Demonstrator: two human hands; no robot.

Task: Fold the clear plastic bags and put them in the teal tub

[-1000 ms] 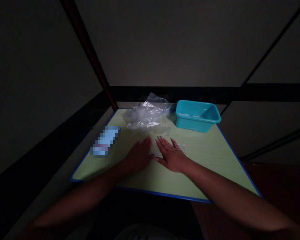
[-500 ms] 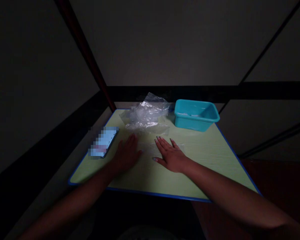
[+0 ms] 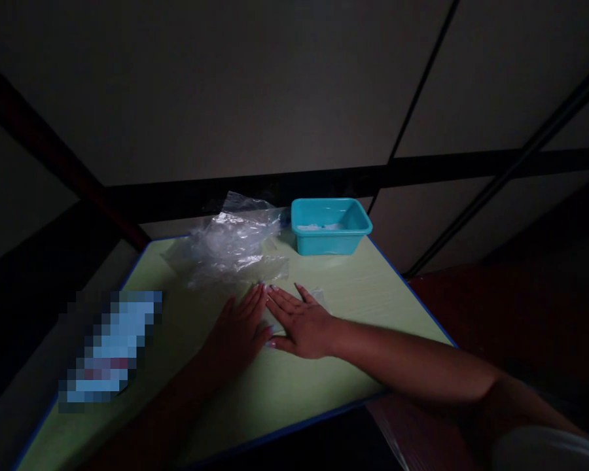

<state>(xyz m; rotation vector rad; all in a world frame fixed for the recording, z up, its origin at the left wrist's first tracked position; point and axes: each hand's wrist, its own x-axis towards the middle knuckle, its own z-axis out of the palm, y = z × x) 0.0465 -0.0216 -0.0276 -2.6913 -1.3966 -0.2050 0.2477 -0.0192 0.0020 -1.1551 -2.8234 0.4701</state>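
Note:
My left hand [image 3: 243, 327] lies flat on the tabletop, fingers stretched out and pointing away from me. Beside it, my right hand [image 3: 302, 322] is flat too, its fingertips meeting those of the left. Under the right hand is a thin piece of clear plastic [image 3: 319, 297], mostly hidden; only a corner shows past the fingers. Just beyond both hands sits a crumpled heap of clear plastic bags [image 3: 235, 242].
The pale green table [image 3: 353, 288] has a blue edge. At its back right stands a turquoise plastic basket [image 3: 328, 244] with something white inside. A phone [image 3: 115, 347], blurred out, lies at the left edge. A panelled wall [image 3: 255, 98] rises behind the table.
My hands have come together from apart, covering more of the thin plastic piece. The view has turned right, so the table, phone and basket appear further left.

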